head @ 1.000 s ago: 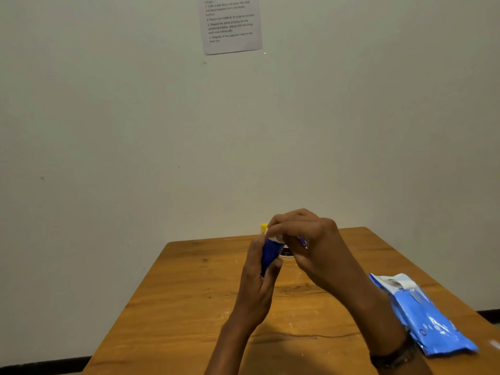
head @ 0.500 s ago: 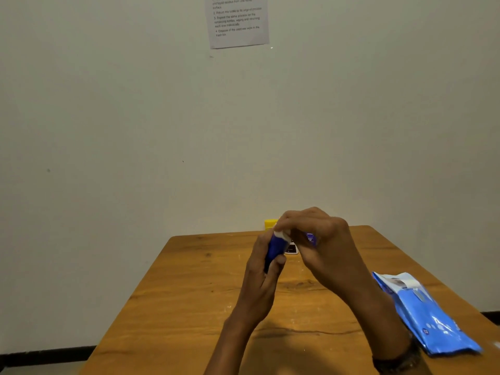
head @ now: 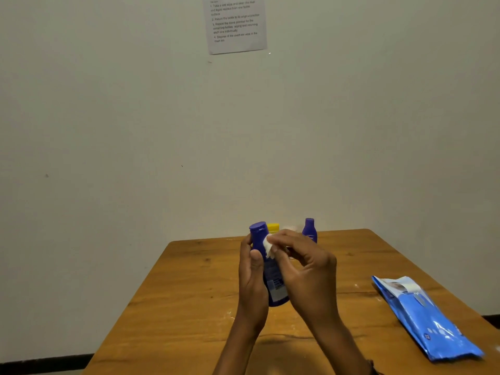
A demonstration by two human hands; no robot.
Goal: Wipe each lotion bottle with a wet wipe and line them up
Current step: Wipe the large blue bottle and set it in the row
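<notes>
My left hand (head: 251, 277) grips a dark blue lotion bottle (head: 273, 288) upright above the wooden table (head: 189, 293), cap up. My right hand (head: 305, 269) pinches a white wet wipe (head: 269, 246) against the bottle's neck, just under the cap. Behind my hands, at the table's far edge, stands a second blue bottle (head: 309, 230). A yellow-capped bottle (head: 273, 228) beside it is mostly hidden by the held bottle and my fingers.
A blue pack of wet wipes (head: 424, 318) lies flat on the right side of the table, near its right edge. A plain wall rises right behind the table, with a printed sheet (head: 235, 23) taped high up.
The held bottle has turned upright and its cap now shows above my left hand. My right hand slid the wipe lower and to the right, uncovering the blue bottle at the back.
</notes>
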